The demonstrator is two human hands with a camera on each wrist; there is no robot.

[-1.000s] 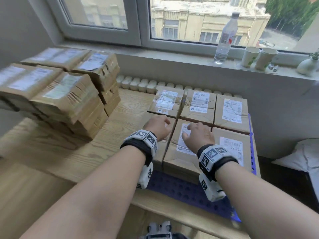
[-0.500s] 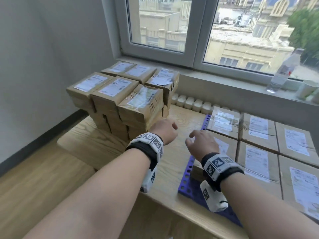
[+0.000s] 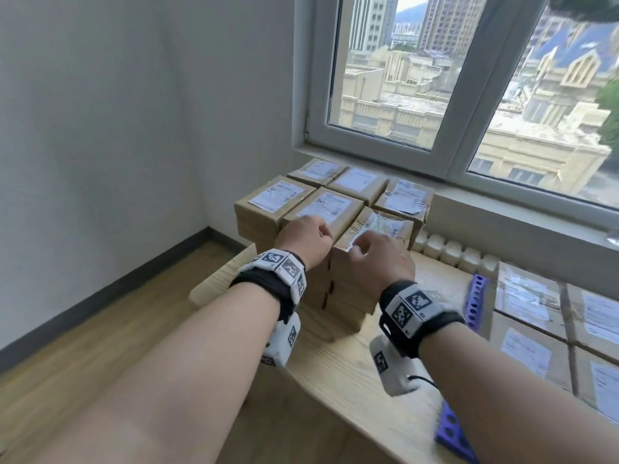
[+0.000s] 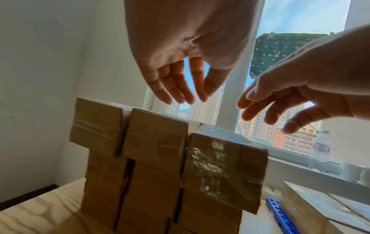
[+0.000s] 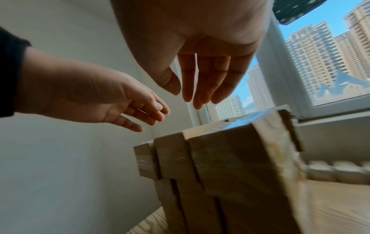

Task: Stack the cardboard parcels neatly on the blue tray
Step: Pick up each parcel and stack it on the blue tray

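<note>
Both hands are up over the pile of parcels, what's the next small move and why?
Probably lower both hands onto the taped top parcel at the pile's near right corner and grip its sides. The left hand and right hand hover open above it, holding nothing, and the blue tray has only one layer.

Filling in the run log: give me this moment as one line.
phase: reach | left hand: open, above stack | right hand: open, above taped parcel | held: nothing | blue tray: one parcel layer
</note>
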